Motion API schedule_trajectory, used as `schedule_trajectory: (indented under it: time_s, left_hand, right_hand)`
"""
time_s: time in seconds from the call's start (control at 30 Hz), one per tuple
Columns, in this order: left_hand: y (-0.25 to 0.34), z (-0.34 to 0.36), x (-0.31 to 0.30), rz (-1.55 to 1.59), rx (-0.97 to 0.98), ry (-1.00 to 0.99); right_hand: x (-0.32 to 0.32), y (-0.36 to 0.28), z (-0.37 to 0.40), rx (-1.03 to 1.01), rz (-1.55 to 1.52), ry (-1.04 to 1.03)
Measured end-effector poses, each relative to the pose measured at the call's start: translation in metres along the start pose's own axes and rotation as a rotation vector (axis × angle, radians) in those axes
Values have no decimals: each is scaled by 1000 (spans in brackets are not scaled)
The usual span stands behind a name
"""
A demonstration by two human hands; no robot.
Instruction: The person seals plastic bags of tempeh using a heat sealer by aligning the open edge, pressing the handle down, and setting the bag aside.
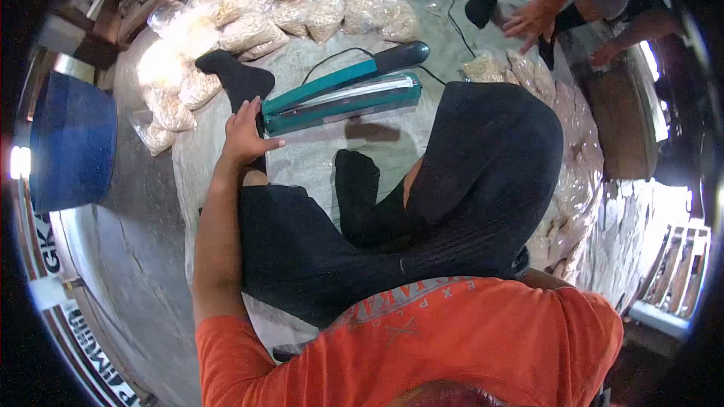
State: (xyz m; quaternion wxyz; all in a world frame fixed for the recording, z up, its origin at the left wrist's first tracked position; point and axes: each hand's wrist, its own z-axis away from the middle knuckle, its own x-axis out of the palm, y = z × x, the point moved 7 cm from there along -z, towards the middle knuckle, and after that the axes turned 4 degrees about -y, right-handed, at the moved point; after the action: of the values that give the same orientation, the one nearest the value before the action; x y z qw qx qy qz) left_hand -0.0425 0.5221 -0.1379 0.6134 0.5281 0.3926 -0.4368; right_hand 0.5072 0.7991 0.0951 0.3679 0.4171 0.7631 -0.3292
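My left hand lies on my black-socked lower leg, thumb out and fingers spread, holding nothing. Right beside its fingers is the left end of a teal impulse bag sealer with a black handle end. The sealer's upper arm is raised at an angle over its base, and a black cable runs from it. My right hand is out of sight; only a bit of the right arm shows past my bent right knee.
Clear plastic bags of small pale pieces are piled along the far side of the pale sheet. More filled bags lie to the right. Another person's hand is at the upper right. A blue bin stands left.
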Motion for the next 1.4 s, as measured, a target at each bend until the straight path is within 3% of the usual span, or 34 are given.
schedule_trajectory:
  time_s: [0.07, 0.17, 0.3, 0.37, 0.43, 0.47, 0.5, 0.53, 0.57, 0.6, 0.63, 0.67, 0.73, 0.8, 0.87, 0.93, 0.97, 1.03, 1.1, 1.17, 1.2, 1.27, 1.3, 1.4]
  left_hand:
    - [7, 0, -4, 13, -31, 41]
    - [27, -5, -14, 52, -85, -1]
    - [35, 11, -20, 33, -72, -8]
    - [39, 21, -27, 55, -60, -3]
    - [31, 22, -20, 55, -54, 9]
    - [29, 21, -19, 80, -64, 2]
    - [29, 18, -19, 106, -74, -2]
    - [29, 14, -21, 112, -75, -8]
    - [30, 11, -22, 110, -75, -51]
    - [32, 10, -21, 106, -75, -97]
    - [32, 12, -21, 108, -79, -106]
    - [33, 16, -23, 144, -50, -71]
    - [61, 35, -52, 200, -39, -36]
    - [101, 87, -86, -6, 1, 115]
    - [142, 157, -109, -5, 52, 191]
    - [154, 272, -66, 1, 272, 393]
    - [166, 325, -34, -139, 259, 314]
    - [208, 376, 9, -255, 35, 149]
    - [213, 421, 58, -46, -152, 497]
    - [226, 412, 71, -75, -147, 543]
    - [228, 410, 67, -98, -169, 606]
    - [243, 396, 50, -69, -116, 488]
    - [251, 390, 48, -63, -106, 417]
    - [256, 407, 50, -72, 25, 489]
  right_hand:
    - [29, -5, 68, -39, 4, -111]
    - [87, -26, 259, -105, -11, -434]
    - [72, -4, 479, 93, -112, -923]
    - [33, 36, 528, 247, -74, -1184]
    - [6, 81, 511, 268, 66, -1449]
    - [-1, 105, 468, 229, 149, -1453]
    - [-1, 121, 405, 143, 194, -1210]
    - [-36, 72, 299, 611, 230, -728]
    - [-42, 55, 223, 341, 72, -393]
    - [-36, 28, 164, 326, -127, -256]
    - [-16, 11, 121, 206, -270, -182]
    - [14, 0, 93, 273, -338, -271]
    - [97, -16, 61, 139, -279, -554]
    - [143, -31, 86, 103, -56, -833]
    - [121, -49, 129, 76, -174, -624]
    - [70, -63, 171, 96, -250, -384]
    - [45, -65, 197, 106, -226, -301]
    - [10, -49, 263, 183, -164, -225]
    - [-6, -32, 300, 277, -117, -236]
    - [-7, -13, 324, 694, -313, -571]
    - [-7, -12, 328, 546, -298, -463]
    - [-25, -21, 324, 447, -347, -331]
    - [-36, -25, 322, 411, -363, -330]
    - [-52, -25, 328, 351, -456, -368]
